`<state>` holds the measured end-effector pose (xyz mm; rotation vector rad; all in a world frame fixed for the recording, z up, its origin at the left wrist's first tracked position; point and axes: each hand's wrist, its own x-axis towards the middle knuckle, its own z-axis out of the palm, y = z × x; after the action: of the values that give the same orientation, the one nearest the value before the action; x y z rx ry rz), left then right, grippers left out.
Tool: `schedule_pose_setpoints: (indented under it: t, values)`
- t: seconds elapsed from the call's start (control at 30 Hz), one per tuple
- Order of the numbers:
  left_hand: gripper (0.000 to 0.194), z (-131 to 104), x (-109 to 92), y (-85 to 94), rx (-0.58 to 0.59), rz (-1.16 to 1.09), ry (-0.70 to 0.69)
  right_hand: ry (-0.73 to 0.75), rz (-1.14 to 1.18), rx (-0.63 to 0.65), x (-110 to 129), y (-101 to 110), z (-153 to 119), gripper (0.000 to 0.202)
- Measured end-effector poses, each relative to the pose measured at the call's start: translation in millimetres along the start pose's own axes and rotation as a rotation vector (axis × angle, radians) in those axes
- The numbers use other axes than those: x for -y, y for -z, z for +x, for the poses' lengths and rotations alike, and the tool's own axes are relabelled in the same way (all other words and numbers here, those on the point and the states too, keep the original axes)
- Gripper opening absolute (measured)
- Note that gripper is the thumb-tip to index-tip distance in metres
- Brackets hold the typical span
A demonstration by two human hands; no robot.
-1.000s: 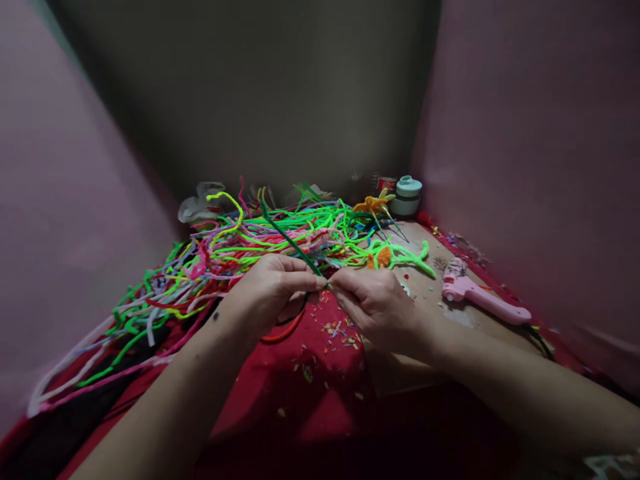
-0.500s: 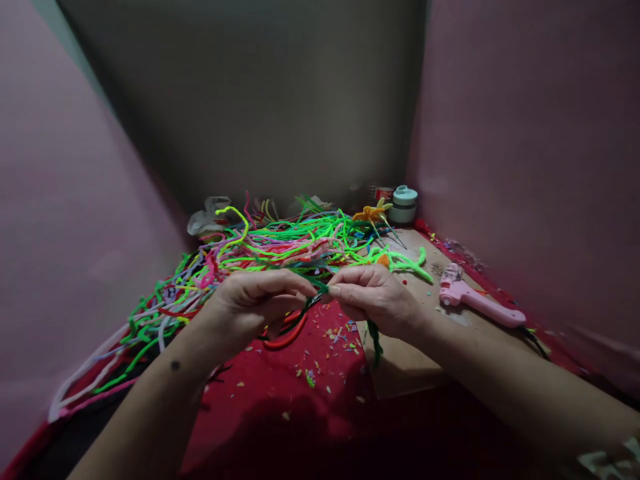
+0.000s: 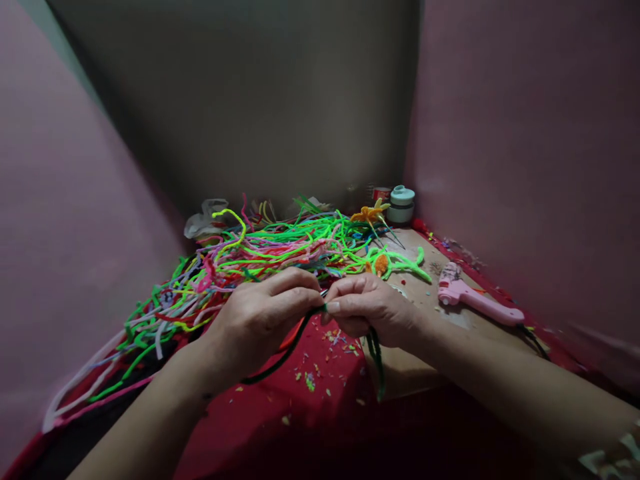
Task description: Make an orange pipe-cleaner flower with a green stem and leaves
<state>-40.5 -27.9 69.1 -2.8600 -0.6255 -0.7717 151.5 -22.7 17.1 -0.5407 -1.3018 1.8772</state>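
Note:
My left hand is closed, thumb and forefinger pinching a dark green pipe cleaner whose free end trails down to the left. Under that palm shows the red handle of a hand tool; a bit of metal peeks out near the fingertips, and most of it is hidden, so its kind is unclear. My right hand meets the left at the fingertips, pinching the same dark green strand. Below the right palm hang dark green fuzzy lengths. Both hands are above the red cloth.
A big heap of coloured pipe cleaners spreads across the back and left. On the brown board at right lie a pink glue gun and green-and-orange pieces. An orange flower and a lidded jar are behind. Coloured scraps dot the cloth.
My left hand has rolled over, its back now more upward and fingers closer in, covering more of the red-handled tool. A long dark green end now shows beneath it.

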Motion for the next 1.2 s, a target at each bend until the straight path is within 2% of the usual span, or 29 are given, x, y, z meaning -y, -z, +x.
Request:
schedule_pose_setpoints:
  t: [0.1, 0.2, 0.3, 0.37, 0.43, 0.47, 0.6, 0.67, 0.77, 0.87, 1.0, 1.1, 1.2]
  values:
    - [0.017, -2.7, -0.3, 2.9, 0.094, 0.016, -0.006, 0.016, -0.038, 0.016, 0.6, -0.3, -1.1, 0.012]
    - [0.019, -5.6, -1.8, 4.6, 0.165, 0.123, -0.038, 0.035, -0.152, -0.019, 2.1, -2.7, -2.6, 0.012]
    - [0.022, -6.2, -4.2, 2.6, 0.183, 0.168, -0.053, 0.071, -0.327, -0.054, 3.3, -6.4, -4.7, 0.013]
    - [0.024, -3.7, -6.4, -0.1, 0.183, 0.124, 0.002, 0.154, -0.507, -0.068, 2.5, -8.7, -6.9, 0.014]
    - [0.022, 1.4, -8.2, -2.9, 0.195, -0.012, 0.179, 0.303, -0.767, -0.113, -0.8, -10.6, -9.6, 0.017]
    - [0.021, 4.5, -8.6, -4.4, 0.208, -0.129, 0.314, 0.401, -0.921, -0.154, -3.5, -11.2, -10.8, 0.019]
    - [0.020, 13.3, -4.8, -11.9, 0.273, -0.835, 0.913, 0.792, -1.474, -0.309, -16.5, -10.4, -12.3, 0.023]
    - [0.019, 14.1, -1.3, -16.3, 0.241, -1.095, 1.074, 0.879, -1.596, -0.353, -20.2, -8.5, -11.0, 0.026]
    - [0.019, 14.4, 0.9, -20.7, 0.174, -1.188, 1.090, 0.855, -1.573, -0.379, -19.9, -6.2, -9.0, 0.027]
    - [0.021, 16.9, -0.8, -21.3, 0.108, -1.150, 1.008, 0.699, -1.376, -0.397, -15.9, -6.4, -7.8, 0.025]
    - [0.030, 21.3, -1.5, -20.6, 0.069, -0.981, 0.974, 0.528, -1.093, -0.409, -10.6, -8.2, -5.1, 0.023]
    - [0.035, 23.3, -0.9, -20.6, 0.069, -0.840, 0.984, 0.466, -0.946, -0.387, -8.2, -7.9, -2.8, 0.022]
    - [0.032, 24.3, -3.4, -19.7, 0.055, -0.739, 0.929, 0.442, -0.878, -0.390, -7.9, -5.6, -1.6, 0.023]
